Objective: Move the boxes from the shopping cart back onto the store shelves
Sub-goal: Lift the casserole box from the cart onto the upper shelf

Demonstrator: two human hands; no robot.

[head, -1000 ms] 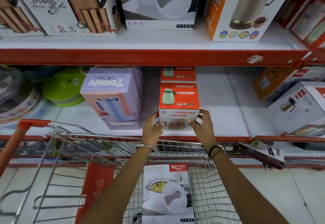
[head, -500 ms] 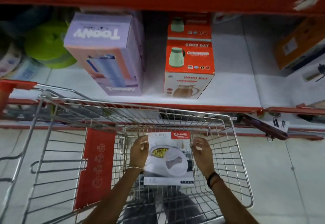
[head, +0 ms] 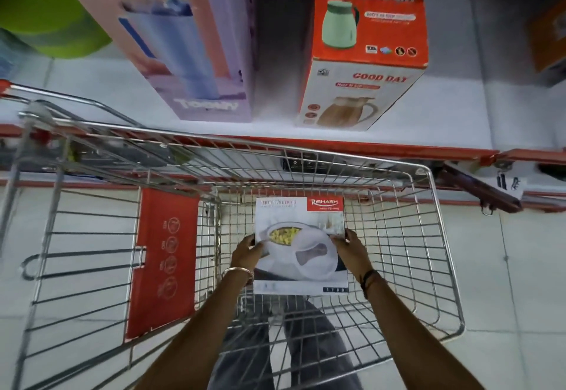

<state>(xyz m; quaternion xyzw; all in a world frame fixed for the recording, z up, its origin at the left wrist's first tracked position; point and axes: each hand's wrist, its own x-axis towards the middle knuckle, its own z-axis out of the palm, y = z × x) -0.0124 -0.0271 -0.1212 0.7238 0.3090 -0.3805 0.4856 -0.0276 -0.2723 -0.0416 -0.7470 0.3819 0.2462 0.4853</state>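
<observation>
A white box [head: 301, 224] with a red brand label and a picture of a food container lies in the wire shopping cart [head: 435, 236]. My left hand [head: 245, 250] grips its left edge and my right hand [head: 352, 247] grips its right edge. On the white shelf [head: 453, 120] above the cart stands an orange and white flask box [head: 364, 52], with a pink and purple bottle box [head: 190, 40] to its left.
A red child-seat flap [head: 162, 264] hangs at the cart's left side. A green round container [head: 46, 12] sits at the shelf's far left. A dark price-tag holder [head: 481, 187] sticks out from the red shelf edge at right. Tiled floor lies below.
My hands left the orange flask box on the shelf, dropped into the cart, and closed on the white box's sides. The view tilted down and came closer.
</observation>
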